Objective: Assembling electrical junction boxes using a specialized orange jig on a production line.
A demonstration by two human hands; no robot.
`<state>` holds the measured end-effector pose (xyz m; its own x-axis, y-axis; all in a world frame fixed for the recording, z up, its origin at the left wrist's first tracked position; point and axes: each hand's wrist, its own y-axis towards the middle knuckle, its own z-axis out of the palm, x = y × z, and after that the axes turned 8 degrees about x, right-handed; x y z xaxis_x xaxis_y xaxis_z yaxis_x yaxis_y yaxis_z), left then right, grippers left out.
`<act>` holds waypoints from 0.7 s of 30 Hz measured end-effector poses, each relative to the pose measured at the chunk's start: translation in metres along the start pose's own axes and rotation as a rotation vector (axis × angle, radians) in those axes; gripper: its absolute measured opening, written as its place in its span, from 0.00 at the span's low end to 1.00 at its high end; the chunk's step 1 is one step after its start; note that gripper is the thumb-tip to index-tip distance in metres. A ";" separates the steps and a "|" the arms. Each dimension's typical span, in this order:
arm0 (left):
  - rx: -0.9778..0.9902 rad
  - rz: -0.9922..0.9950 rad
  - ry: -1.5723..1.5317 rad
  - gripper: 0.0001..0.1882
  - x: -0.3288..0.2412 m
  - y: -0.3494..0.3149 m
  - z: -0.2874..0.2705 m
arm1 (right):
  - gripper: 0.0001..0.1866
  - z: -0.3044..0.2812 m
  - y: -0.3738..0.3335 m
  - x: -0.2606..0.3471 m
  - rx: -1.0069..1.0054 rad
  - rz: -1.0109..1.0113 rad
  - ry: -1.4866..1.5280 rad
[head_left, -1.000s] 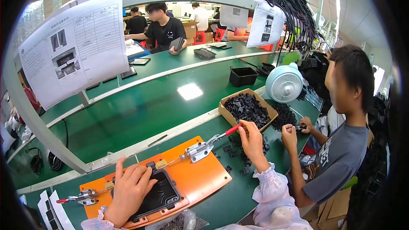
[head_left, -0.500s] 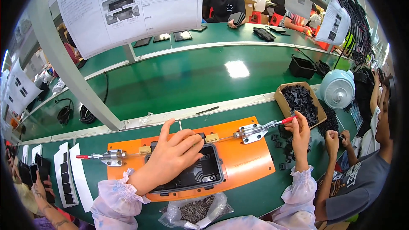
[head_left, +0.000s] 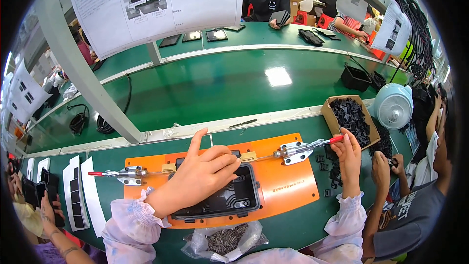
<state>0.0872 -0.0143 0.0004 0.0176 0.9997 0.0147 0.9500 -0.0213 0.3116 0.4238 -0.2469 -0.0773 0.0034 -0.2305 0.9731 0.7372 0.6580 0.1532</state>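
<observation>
Beneath my left hand [head_left: 207, 172], its fingers loosely spread, lay the black case [head_left: 249, 193] on the orange board [head_left: 288, 186]. Well to its right, my right hand [head_left: 348, 156] pinched a clamp's [head_left: 295, 154] red handle [head_left: 335, 140]. Black clips [head_left: 323, 166] lay just left of that hand, a box [head_left: 334, 121] of black parts [head_left: 351, 117] beyond it, and a bag [head_left: 198, 244] of screws [head_left: 227, 239] nearer me than the left hand.

Left hand [head_left: 204, 172] palm-down, loosely spread, right hand [head_left: 348, 158] raised, curled, apparently pinching.
</observation>
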 end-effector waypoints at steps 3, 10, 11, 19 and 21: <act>0.005 -0.001 -0.067 0.16 0.000 0.003 -0.001 | 0.17 0.003 0.007 0.004 0.026 0.006 0.315; -0.014 -0.005 -0.070 0.17 0.002 0.002 0.004 | 0.10 0.061 0.032 0.058 0.286 -0.366 0.150; -0.018 -0.007 -0.067 0.17 0.001 0.002 0.004 | 0.10 0.069 0.032 0.063 0.348 -0.415 -0.002; -0.045 0.010 -0.016 0.17 -0.001 -0.001 0.008 | 0.07 0.161 -0.002 0.061 0.708 -0.817 -0.983; -0.060 0.008 -0.012 0.18 -0.001 -0.002 0.014 | 0.12 0.162 -0.008 0.058 0.733 -0.785 -1.183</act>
<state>0.0893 -0.0150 -0.0139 0.0293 0.9995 0.0067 0.9294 -0.0298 0.3679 0.3084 -0.1490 0.0061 -0.9622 -0.2319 0.1425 -0.1670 0.9165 0.3636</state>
